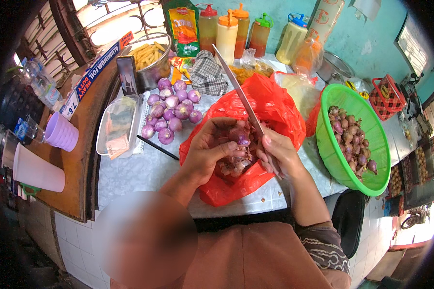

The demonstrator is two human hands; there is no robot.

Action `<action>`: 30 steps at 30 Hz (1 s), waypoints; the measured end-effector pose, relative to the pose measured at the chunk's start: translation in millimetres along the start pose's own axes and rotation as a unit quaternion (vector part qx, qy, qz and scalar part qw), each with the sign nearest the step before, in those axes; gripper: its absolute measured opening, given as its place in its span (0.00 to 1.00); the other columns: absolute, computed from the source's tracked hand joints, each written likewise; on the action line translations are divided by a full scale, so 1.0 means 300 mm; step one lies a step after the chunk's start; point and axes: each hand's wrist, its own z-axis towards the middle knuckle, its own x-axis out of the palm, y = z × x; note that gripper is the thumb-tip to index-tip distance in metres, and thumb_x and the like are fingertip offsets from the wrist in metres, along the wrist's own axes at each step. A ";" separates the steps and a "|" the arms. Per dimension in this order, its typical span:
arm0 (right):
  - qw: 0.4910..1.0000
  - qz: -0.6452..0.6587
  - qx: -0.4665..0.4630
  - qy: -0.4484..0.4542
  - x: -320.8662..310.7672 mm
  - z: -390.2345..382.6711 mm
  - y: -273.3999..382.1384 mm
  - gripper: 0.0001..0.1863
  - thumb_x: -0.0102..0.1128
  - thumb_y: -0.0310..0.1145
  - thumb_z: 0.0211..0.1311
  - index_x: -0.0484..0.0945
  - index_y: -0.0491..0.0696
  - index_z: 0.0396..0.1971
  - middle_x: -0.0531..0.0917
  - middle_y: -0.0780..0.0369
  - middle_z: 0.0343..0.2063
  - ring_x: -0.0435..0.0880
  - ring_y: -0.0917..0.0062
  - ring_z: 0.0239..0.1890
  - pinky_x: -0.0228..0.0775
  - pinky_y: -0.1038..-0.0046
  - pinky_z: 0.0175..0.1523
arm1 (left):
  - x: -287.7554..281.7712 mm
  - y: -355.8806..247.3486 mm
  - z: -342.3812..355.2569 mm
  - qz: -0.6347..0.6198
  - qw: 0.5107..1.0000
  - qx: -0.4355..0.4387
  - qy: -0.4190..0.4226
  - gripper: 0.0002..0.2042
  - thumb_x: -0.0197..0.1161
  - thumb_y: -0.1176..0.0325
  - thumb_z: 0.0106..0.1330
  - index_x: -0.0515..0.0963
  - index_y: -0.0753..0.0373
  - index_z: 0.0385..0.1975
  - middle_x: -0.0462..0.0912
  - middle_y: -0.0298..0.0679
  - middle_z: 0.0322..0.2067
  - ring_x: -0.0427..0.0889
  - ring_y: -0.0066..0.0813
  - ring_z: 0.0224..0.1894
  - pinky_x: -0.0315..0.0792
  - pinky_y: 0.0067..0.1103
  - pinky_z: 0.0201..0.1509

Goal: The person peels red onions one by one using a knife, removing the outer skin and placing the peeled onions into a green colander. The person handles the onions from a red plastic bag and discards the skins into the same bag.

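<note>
My left hand is closed around a purple shallot, held over a red plastic bag. Loose papery skins lie in the bag beneath my hands. In my right hand is a long knife, its blade slanting up and away to the left, next to the shallot. Peeled purple shallots sit in a heap on the table, left of the bag. To the right, a green plastic basket holds unpeeled shallots.
A black pen and a clear plastic box with banknotes lie at the left. Behind stand a metal pot of fries, a phone and sauce bottles. Purple cups stand on the wooden surface beside a foil box.
</note>
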 end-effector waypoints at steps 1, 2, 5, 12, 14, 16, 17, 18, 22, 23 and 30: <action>1.000 -0.013 -0.007 0.020 -0.003 -0.003 -0.001 0.31 0.43 0.45 0.64 0.48 0.49 0.63 0.65 0.69 0.12 0.62 0.88 0.11 0.55 0.86 0.16 | -0.002 0.000 0.001 0.008 1.000 0.003 -0.003 0.18 0.56 0.82 0.55 0.66 0.63 0.46 0.73 0.39 0.42 0.76 0.25 0.42 0.76 0.22 0.44; 0.999 -0.027 -0.014 0.039 -0.005 -0.006 -0.004 0.32 0.44 0.45 0.64 0.46 0.49 0.64 0.64 0.70 0.12 0.62 0.88 0.11 0.55 0.86 0.16 | -0.006 0.003 0.002 0.016 1.000 0.006 -0.006 0.18 0.57 0.82 0.55 0.66 0.63 0.46 0.73 0.38 0.41 0.76 0.25 0.42 0.75 0.22 0.44; 0.994 -0.079 -0.028 0.069 -0.002 -0.006 -0.020 0.34 0.44 0.45 0.64 0.43 0.49 0.64 0.64 0.70 0.13 0.63 0.87 0.12 0.56 0.86 0.17 | -0.029 0.030 0.010 0.029 0.999 0.014 -0.005 0.18 0.57 0.82 0.55 0.66 0.62 0.46 0.74 0.38 0.40 0.76 0.24 0.41 0.74 0.21 0.44; 0.993 -0.095 -0.018 0.071 0.009 0.001 -0.035 0.34 0.44 0.45 0.64 0.43 0.48 0.64 0.66 0.70 0.16 0.64 0.88 0.13 0.56 0.87 0.18 | -0.019 0.047 0.010 0.052 0.997 0.057 -0.025 0.17 0.56 0.83 0.55 0.66 0.62 0.44 0.74 0.37 0.38 0.76 0.23 0.40 0.73 0.19 0.44; 0.994 -0.093 -0.026 0.061 0.013 0.005 -0.042 0.33 0.44 0.45 0.64 0.46 0.48 0.64 0.66 0.70 0.16 0.64 0.88 0.13 0.56 0.87 0.18 | -0.022 0.044 0.006 0.059 0.997 0.046 -0.026 0.17 0.56 0.84 0.55 0.66 0.62 0.44 0.74 0.38 0.38 0.76 0.23 0.41 0.73 0.20 0.45; 0.994 -0.095 -0.035 0.035 0.020 0.009 -0.049 0.31 0.44 0.44 0.65 0.49 0.48 0.63 0.66 0.70 0.16 0.63 0.88 0.13 0.56 0.86 0.18 | -0.020 0.043 0.003 0.084 0.995 0.052 -0.023 0.17 0.55 0.84 0.55 0.65 0.63 0.44 0.74 0.38 0.39 0.76 0.23 0.41 0.73 0.20 0.45; 0.994 -0.094 -0.038 0.030 0.022 0.010 -0.049 0.30 0.43 0.44 0.65 0.50 0.47 0.63 0.66 0.70 0.16 0.63 0.89 0.13 0.56 0.86 0.18 | -0.017 0.042 0.002 0.106 0.992 0.064 -0.021 0.17 0.55 0.84 0.55 0.65 0.63 0.44 0.74 0.39 0.39 0.76 0.23 0.41 0.73 0.20 0.45; 0.995 -0.092 -0.041 0.025 0.023 0.012 -0.048 0.29 0.43 0.44 0.65 0.52 0.47 0.62 0.66 0.71 0.15 0.63 0.89 0.13 0.56 0.86 0.17 | -0.016 0.041 0.000 0.128 0.989 0.075 -0.019 0.17 0.55 0.84 0.55 0.65 0.63 0.44 0.74 0.39 0.39 0.75 0.23 0.41 0.73 0.20 0.46; 0.997 -0.063 -0.014 0.028 0.008 0.009 -0.039 0.28 0.42 0.44 0.65 0.53 0.47 0.62 0.65 0.70 0.14 0.61 0.88 0.12 0.57 0.86 0.17 | -0.012 0.034 -0.001 0.114 0.992 0.052 -0.017 0.18 0.54 0.84 0.56 0.65 0.63 0.46 0.74 0.39 0.40 0.75 0.24 0.42 0.73 0.21 0.46; 0.999 -0.047 -0.010 0.019 0.010 0.007 -0.035 0.28 0.42 0.44 0.65 0.53 0.47 0.62 0.65 0.70 0.14 0.61 0.88 0.12 0.57 0.86 0.17 | -0.009 0.031 -0.001 0.105 0.993 0.045 -0.018 0.18 0.54 0.84 0.56 0.65 0.63 0.46 0.74 0.40 0.40 0.75 0.24 0.42 0.73 0.21 0.47; 0.997 -0.043 -0.010 0.064 0.009 -0.004 -0.008 0.32 0.43 0.45 0.65 0.48 0.47 0.63 0.67 0.70 0.16 0.63 0.89 0.12 0.57 0.85 0.16 | -0.025 0.038 0.007 0.063 0.998 0.029 0.000 0.16 0.55 0.83 0.57 0.65 0.64 0.46 0.73 0.39 0.41 0.75 0.26 0.43 0.74 0.22 0.48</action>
